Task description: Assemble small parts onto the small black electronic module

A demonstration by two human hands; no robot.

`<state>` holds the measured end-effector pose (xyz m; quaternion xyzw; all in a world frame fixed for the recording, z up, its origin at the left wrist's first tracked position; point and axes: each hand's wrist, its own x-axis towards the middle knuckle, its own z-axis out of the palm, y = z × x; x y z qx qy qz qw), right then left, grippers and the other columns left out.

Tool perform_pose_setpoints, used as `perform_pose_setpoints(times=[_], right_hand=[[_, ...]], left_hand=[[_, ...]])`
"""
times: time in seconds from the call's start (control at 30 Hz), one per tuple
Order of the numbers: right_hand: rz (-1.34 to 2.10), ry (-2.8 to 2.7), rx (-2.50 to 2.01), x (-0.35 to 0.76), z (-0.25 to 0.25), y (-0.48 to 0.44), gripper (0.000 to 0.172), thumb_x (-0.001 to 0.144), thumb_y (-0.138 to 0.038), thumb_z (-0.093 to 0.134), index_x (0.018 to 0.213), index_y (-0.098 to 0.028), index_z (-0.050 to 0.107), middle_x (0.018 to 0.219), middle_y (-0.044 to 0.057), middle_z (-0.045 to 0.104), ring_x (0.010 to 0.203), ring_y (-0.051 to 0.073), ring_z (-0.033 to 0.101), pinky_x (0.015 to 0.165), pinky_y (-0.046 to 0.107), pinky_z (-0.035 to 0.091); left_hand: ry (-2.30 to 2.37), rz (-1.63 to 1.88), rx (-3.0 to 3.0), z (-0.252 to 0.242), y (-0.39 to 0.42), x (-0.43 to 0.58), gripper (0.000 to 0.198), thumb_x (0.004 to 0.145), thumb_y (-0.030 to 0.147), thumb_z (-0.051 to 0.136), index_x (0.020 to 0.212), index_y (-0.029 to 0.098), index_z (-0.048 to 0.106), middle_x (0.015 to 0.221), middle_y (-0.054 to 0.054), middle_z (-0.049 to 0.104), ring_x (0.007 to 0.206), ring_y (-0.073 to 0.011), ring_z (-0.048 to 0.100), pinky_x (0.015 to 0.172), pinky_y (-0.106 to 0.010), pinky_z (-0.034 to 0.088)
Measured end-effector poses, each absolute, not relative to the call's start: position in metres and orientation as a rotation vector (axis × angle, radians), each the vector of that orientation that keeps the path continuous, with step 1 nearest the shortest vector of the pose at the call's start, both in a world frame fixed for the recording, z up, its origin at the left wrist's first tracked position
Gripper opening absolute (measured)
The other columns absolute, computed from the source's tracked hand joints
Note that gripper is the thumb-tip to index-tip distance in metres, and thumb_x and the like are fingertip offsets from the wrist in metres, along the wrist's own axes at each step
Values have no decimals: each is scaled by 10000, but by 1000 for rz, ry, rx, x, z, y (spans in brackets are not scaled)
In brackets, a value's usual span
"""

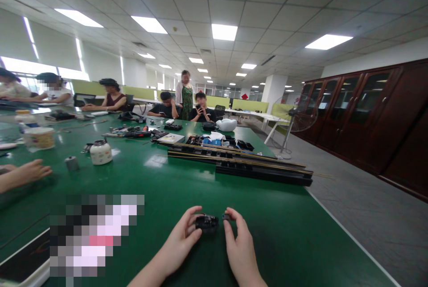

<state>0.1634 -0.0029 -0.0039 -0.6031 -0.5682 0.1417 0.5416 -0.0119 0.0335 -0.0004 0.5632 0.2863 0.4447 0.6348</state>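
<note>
Two hands at 6 o'clock, left hand and right hand, with one black part and one small piece. One white jar and one grey cylinder at 10 o'clock. Six people at 11 o'clock. One fan at 2 o'clock.

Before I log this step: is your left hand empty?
No, the left hand pinches a small black part, and the right hand has its fingertips at the part's other end.

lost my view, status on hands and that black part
Left hand grips small black part, green table beneath. Right hand pinches tiny piece beside it. Black rails farther back, apart from hands.
</note>
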Motion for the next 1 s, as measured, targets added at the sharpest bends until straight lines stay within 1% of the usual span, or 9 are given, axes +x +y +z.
perform_pose_setpoints(times=[0.27,0.43,0.67,1.0], right_hand=[[305,-1263,-1429,167,-6,0,321,816,-383,475,1072,-207,555,1023,82,641,960,211,594,841,340,474],[311,-1234,-1462,168,-6,0,336,819,-397,463,1085,-206,538,1058,87,623,989,216,579,867,348,454],[346,-1216,-1508,169,-5,1,361,823,-411,437,1103,-196,513,1090,94,604,1035,225,551,913,370,412],[347,-1217,-1495,169,-6,0,355,823,-403,445,1105,-199,517,1084,93,606,1027,223,554,903,363,418]], left_hand=[[662,1013,1300,3,32,-11,507,713,357,644,1161,239,438,1135,-86,571,1084,-249,534,995,-412,320],[651,1015,1303,2,33,-11,502,714,355,642,1159,245,436,1129,-87,575,1081,-256,535,1000,-429,314],[652,1005,1305,2,33,-11,512,709,364,646,1154,239,426,1141,-90,568,1100,-259,525,1005,-422,302],[650,1002,1303,2,33,-11,501,717,347,637,1147,245,400,1150,-88,560,1108,-255,518,1007,-416,301]])
